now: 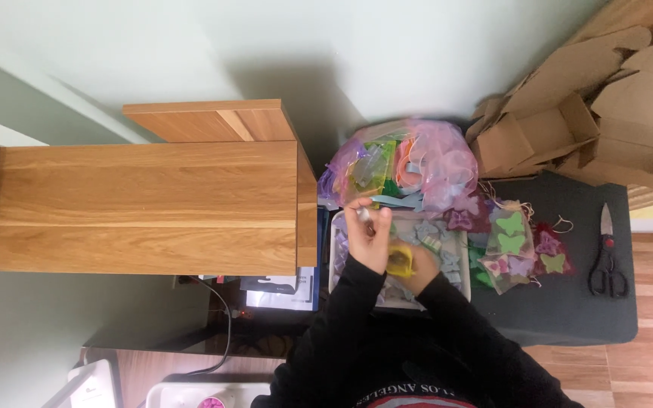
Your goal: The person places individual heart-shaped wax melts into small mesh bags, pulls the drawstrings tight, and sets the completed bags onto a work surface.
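Hands [387, 245] over crowded tray [459, 240]

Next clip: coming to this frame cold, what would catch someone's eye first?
Probably the heap of sheer pastel pouches at top centre, with flat butterfly shapes spread on the dark table to its right. Just below the heap, the left hand lifts a small pale item while the right hand touches a yellow piece over a tray. Black scissors lie far right.
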